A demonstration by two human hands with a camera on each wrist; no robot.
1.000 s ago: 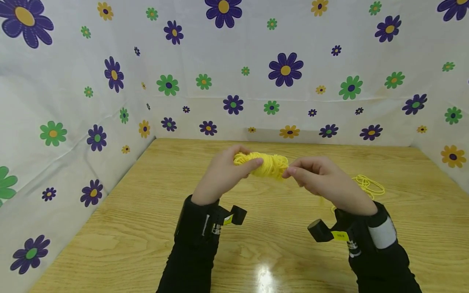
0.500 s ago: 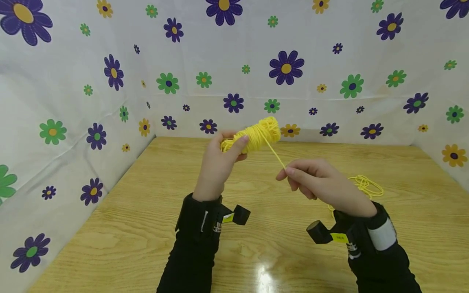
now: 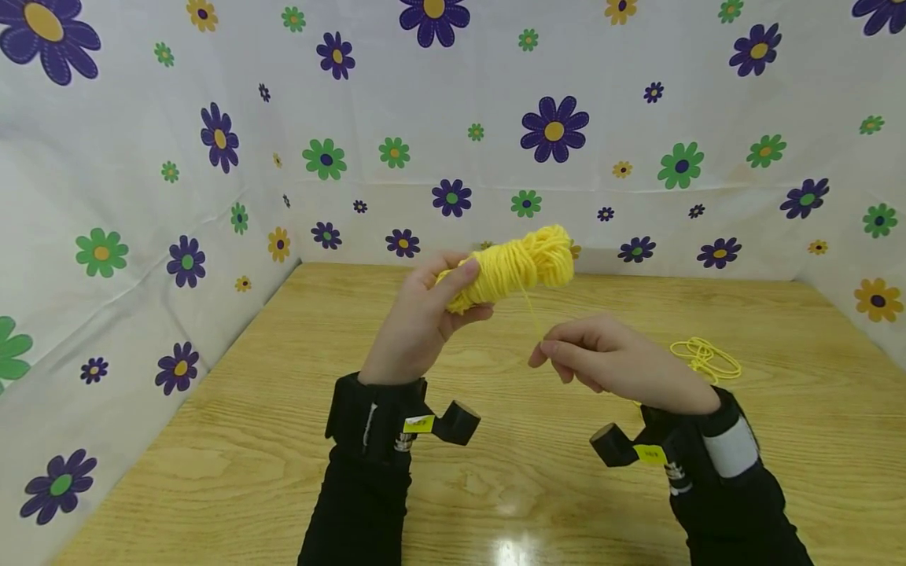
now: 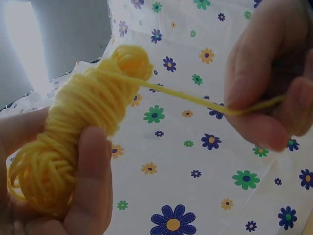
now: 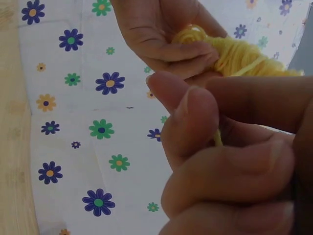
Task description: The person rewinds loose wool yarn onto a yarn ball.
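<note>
A yellow skein of yarn (image 3: 520, 266), wound tightly round its middle with looped ends, is held up above the table. My left hand (image 3: 425, 314) grips its left end between thumb and fingers. One strand of yarn (image 4: 183, 95) runs taut from the wound middle across to my right hand (image 3: 612, 358), which pinches it between thumb and forefinger. In the right wrist view the curled fingers (image 5: 230, 171) hide most of that strand, and the skein (image 5: 244, 58) shows behind them in the left hand.
Loose yellow yarn (image 3: 704, 358) lies in loops on the wooden table (image 3: 248, 440), beyond the right wrist. A white sheet (image 3: 396, 94) printed with flowers stands round the back and sides. Both wrists wear black camera mounts (image 3: 456, 422).
The left hand has lifted and tilted the skein, raising its right end away from the right hand. The strand now stretches between them. The right hand has shifted slightly left.
</note>
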